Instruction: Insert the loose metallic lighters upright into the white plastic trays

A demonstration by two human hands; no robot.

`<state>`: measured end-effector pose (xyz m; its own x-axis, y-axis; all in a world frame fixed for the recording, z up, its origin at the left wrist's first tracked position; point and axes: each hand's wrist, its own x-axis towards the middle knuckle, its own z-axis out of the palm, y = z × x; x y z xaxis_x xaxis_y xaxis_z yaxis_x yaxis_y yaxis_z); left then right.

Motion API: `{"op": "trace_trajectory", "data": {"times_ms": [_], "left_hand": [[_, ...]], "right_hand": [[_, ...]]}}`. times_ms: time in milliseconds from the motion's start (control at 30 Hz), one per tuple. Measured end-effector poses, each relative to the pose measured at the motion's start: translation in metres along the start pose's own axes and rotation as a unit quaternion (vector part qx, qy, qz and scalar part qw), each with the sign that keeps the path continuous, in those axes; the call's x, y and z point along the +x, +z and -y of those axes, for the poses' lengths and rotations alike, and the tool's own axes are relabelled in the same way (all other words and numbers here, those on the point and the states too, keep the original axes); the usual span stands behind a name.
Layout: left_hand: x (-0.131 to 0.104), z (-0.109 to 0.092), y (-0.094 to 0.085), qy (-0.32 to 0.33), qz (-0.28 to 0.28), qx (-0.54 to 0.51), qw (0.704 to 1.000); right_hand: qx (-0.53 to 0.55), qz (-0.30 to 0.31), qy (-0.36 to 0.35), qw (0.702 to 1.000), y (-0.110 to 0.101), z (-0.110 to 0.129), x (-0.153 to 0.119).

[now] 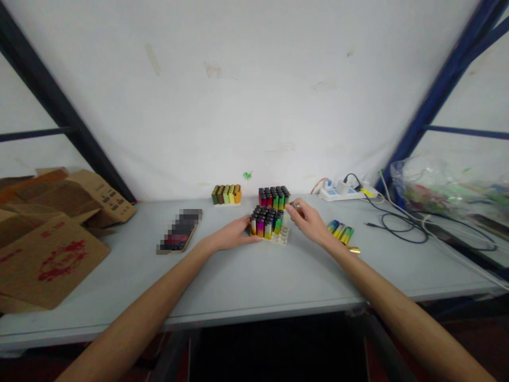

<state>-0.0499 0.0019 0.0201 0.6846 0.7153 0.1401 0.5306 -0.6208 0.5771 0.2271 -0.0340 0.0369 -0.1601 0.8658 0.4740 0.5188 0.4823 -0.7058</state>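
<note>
A clear tray (281, 237) holds several colourful lighters (261, 228) with dark tops; some slots at its right end have no lighter. My left hand (234, 233) grips the tray's left side, fingers behind and thumb along the front. Over the tray's right end, my right hand (305, 218) is closed in a pinch on a lighter (295, 206), mostly hidden by the fingers. Behind stands another block of lighters (274, 197). Several loose lighters (341, 231) lie to the right, partly beside my right forearm.
Yellow and green lighters (226, 194) stand at the back. A phone (181, 231) and cardboard boxes (51, 254) are on the left. At the right are a power strip (345, 192), black cables (397, 229) and a plastic bag (433, 183). The table's front edge (262, 315) runs below my forearms.
</note>
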Motion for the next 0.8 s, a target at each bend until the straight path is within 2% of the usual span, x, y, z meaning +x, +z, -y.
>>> {"op": "trace_trajectory", "data": {"times_ms": [100, 267, 533, 800], "left_hand": [[0.0, -0.001, 0.0, 0.0, 0.0, -0.005, 1.0], [0.0, -0.003, 0.0, 0.004, -0.003, -0.008, 1.0], [0.0, -0.002, 0.0, 0.0, 0.003, 0.009, 1.0], [0.001, -0.002, 0.0, -0.003, -0.001, 0.01, 1.0]], "right_hand": [[0.011, 0.014, -0.026, 1.0, -0.002, 0.002, 0.0], [-0.045, -0.014, -0.086, 0.995, -0.008, 0.003, 0.002], [-0.013, 0.062, -0.068, 0.996, -0.006, 0.002, -0.001], [-0.044, 0.02, -0.097, 0.994, 0.011, -0.001, -0.005]]}}
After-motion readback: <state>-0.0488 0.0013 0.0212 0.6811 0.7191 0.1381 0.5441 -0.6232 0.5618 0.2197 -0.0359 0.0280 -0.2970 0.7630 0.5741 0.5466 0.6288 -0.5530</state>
